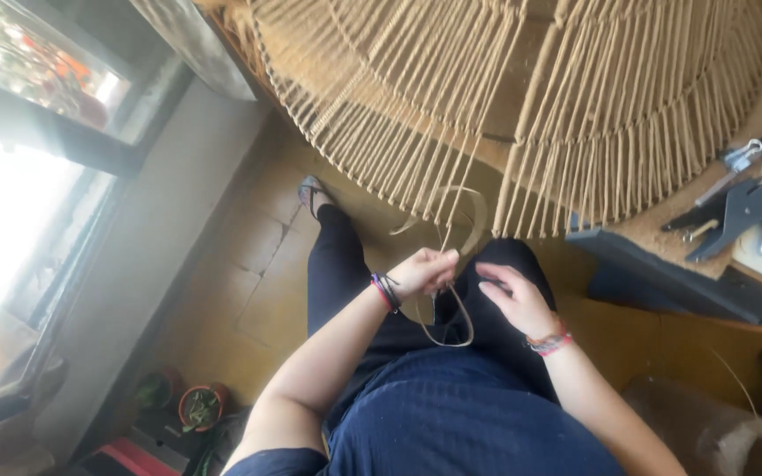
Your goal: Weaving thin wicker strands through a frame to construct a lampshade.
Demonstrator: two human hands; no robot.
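Left grip (423, 271) closed tight on a tan cord (453, 220), fingers curled round it just above my lap. Cord runs up from the fist to the woven frame (522, 97) overhead; below the fist it drops into a loop (451, 330) hanging against my dark trousers (346, 273). More slack of the same strand arcs out just above the fist.

Right grip (513, 295) open, holding nothing. Fingers loosely spread, palm down, resting on my right thigh just beside the loop. Can't tell if a fingertip touches the cord.

Beaded bands on both wrists: dark and red on left (385, 291), pink and red on right (549, 342).

Frame: big round piece, tan cord strung in close radial lines, fringe edge hanging near my knees. It sits tilted, partly over the counter (663, 264) on my right.

Counter right side: pliers and other hand tools (743, 207) in a cluster, dark handles, well apart from both hands.

Floor (249, 291): tan tiles. My left foot in a sandal (310, 189) near the frame edge. Small potted plants (200, 407) down by the wall, bright window (11, 203) on the left.
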